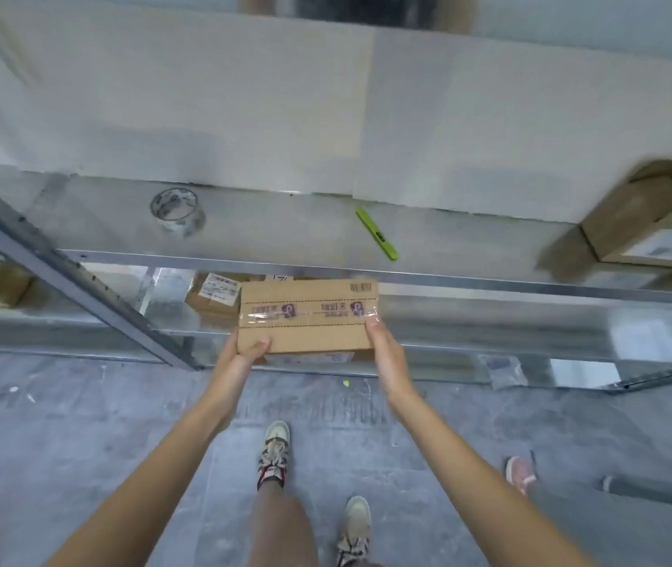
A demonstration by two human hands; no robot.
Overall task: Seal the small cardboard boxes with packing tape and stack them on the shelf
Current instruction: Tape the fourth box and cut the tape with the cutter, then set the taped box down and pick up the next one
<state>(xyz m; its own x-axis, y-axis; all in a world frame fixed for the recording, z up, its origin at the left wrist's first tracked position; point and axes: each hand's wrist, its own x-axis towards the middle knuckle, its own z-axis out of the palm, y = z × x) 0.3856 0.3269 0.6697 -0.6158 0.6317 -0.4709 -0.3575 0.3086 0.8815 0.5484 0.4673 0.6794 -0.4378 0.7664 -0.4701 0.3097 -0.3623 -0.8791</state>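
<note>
— Where's the box?

— The taped cardboard box [307,317] sits mid-frame, held out in front of the metal shelf [490,280]. My left hand [244,354] grips its near-left corner, thumb curled on top. My right hand [383,349] steadies the right end, fingertips pressed on the clear tape there.

— What might go wrong?

— That tape end looks wrinkled; I judge it could peel if I don't smooth it down. With only the ends held, the box could tip as I slide it into the lower tier beside the labelled boxes [213,298].

— Tools?

— Tape roll [177,210] and green utility knife [377,234] lie on the shelf above.
</note>
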